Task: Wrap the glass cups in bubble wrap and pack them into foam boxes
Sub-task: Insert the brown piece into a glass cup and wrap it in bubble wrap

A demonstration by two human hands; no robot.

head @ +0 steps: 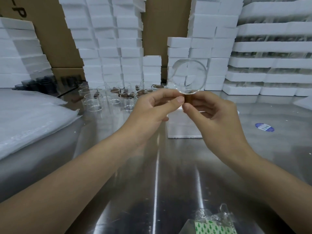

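A clear round glass cup (189, 76) is held up in front of me, its circular rim facing the camera and a small brown part at its lower edge. My left hand (155, 107) pinches that lower edge between thumb and fingers. My right hand (212, 112) pinches it from the other side. Below them a white foam box (184, 127) sits on the steel table (152, 174). A stack of bubble wrap (28, 119) lies at the left. Several more glass cups (108, 98) stand behind my left hand.
Tall stacks of white foam boxes (114, 41) line the back, with cardboard boxes behind them. Foam trays (270, 65) are stacked at the right. A blue round sticker (264, 127) lies on the table at right. A plastic bag with green-printed sheets (214, 223) lies at the near edge.
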